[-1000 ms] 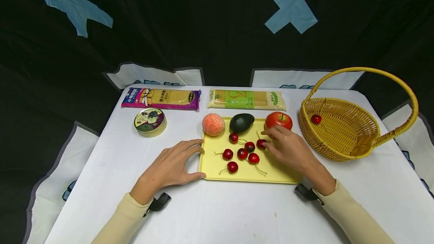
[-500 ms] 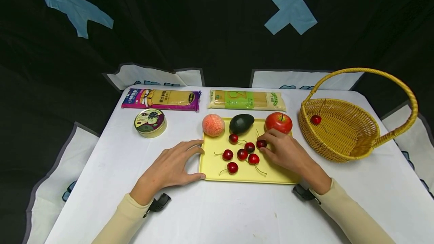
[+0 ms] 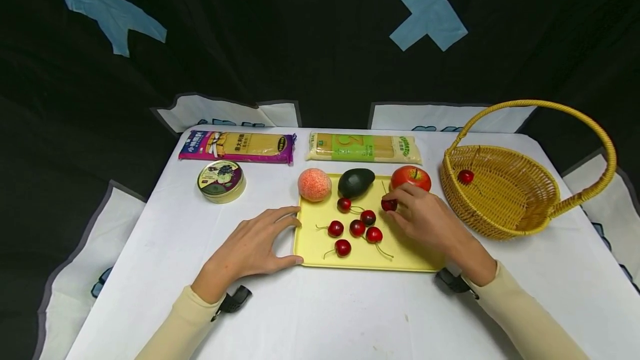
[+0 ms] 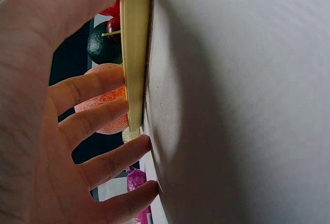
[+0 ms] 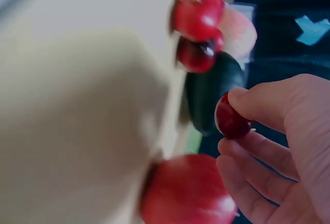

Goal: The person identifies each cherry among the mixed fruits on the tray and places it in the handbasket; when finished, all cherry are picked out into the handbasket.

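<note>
My right hand [image 3: 425, 215] pinches a dark red cherry [image 5: 232, 118] between thumb and fingertips, over the right part of the yellow tray [image 3: 415, 257]. In the right wrist view the cherry shows raised off the tray. My left hand [image 3: 255, 243] touches the tray's left edge, its fingers spread and fairly straight, as the left wrist view also shows. Several cherries with stems, one of them a front cherry [image 3: 342, 247], lie on the tray. Along its back edge sit a pinkish peach [image 3: 314, 184], a dark green avocado [image 3: 356, 183] and a red apple [image 3: 410, 177].
A yellow wicker basket [image 3: 505, 221] with a tall handle stands on the right, holding one cherry [image 3: 465, 176]. Behind the tray lie a purple pasta packet [image 3: 237, 146] and a green-labelled noodle packet [image 3: 364, 147]. A round tin [image 3: 221, 181] stands at the left.
My right hand has taken hold of the rightmost cherry and lifted it slightly, moving back toward the apple. The left hand stays at the tray's edge.
</note>
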`<action>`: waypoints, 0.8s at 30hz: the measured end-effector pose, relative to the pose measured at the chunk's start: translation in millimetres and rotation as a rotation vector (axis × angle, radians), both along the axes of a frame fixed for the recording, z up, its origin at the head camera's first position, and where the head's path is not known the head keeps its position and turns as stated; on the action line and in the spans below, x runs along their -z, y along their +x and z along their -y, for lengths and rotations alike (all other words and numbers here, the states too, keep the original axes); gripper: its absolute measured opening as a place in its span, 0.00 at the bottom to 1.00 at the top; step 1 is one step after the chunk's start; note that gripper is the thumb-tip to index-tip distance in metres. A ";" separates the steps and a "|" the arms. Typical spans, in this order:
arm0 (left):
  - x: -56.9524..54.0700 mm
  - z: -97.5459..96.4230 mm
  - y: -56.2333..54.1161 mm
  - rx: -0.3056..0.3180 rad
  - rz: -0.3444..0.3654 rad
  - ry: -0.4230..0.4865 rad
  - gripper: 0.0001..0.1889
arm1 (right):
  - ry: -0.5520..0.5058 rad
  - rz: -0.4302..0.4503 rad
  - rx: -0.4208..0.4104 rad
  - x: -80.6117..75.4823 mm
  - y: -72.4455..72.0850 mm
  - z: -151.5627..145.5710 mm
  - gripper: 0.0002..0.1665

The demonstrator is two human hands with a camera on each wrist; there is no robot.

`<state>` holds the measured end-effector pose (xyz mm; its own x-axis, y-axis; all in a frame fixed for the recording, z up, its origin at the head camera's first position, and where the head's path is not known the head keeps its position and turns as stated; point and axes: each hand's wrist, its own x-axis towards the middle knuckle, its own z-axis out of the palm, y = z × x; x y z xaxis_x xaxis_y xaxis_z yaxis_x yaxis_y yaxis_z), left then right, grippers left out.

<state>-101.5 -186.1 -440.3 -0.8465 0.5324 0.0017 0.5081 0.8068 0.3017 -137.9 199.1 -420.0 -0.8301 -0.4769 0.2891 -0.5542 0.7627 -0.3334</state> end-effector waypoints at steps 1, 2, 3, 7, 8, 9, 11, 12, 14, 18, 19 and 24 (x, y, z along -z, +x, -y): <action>0.4 0.2 -0.1 0.000 -0.001 0.000 0.38 | -0.003 -0.019 0.002 -3.3 -0.5 -1.7 0.19; 0.6 0.3 0.0 0.000 -0.002 -0.001 0.38 | -0.007 -0.035 0.006 -6.4 -1.1 -3.5 0.19; 0.8 0.4 -0.1 0.000 -0.004 -0.002 0.38 | -0.010 -0.049 0.012 -9.3 -1.7 -5.7 0.20; 1.2 0.5 0.0 0.002 -0.010 -0.004 0.38 | -0.046 -0.076 0.024 -19.8 -3.9 -16.2 0.21; 1.2 0.5 0.0 0.003 -0.011 -0.004 0.38 | -0.053 -0.077 0.034 -22.0 -4.6 -18.9 0.22; 1.2 0.5 0.0 0.003 -0.012 -0.004 0.38 | -0.061 -0.084 0.042 -24.1 -5.3 -21.6 0.22; 0.7 0.4 0.3 0.004 -0.013 -0.002 0.38 | -0.077 -0.102 0.056 -27.7 -6.9 -27.4 0.22; 0.5 0.4 0.5 0.004 -0.014 -0.001 0.38 | -0.083 -0.119 0.061 -29.3 -7.9 -30.3 0.21; 0.2 0.4 0.8 0.004 -0.013 0.003 0.38 | -0.082 -0.152 0.081 -31.2 -9.8 -36.5 0.21; -0.6 0.4 1.2 0.004 -0.006 0.006 0.37 | -0.100 -0.173 0.120 -32.3 -12.4 -50.6 0.20; -0.6 0.3 1.2 0.004 -0.005 0.006 0.37 | -0.102 -0.161 0.138 -32.4 -12.4 -54.5 0.21; -0.4 0.2 0.5 0.006 -0.008 0.002 0.37 | -0.125 -0.090 0.214 -32.0 -12.4 -73.0 0.22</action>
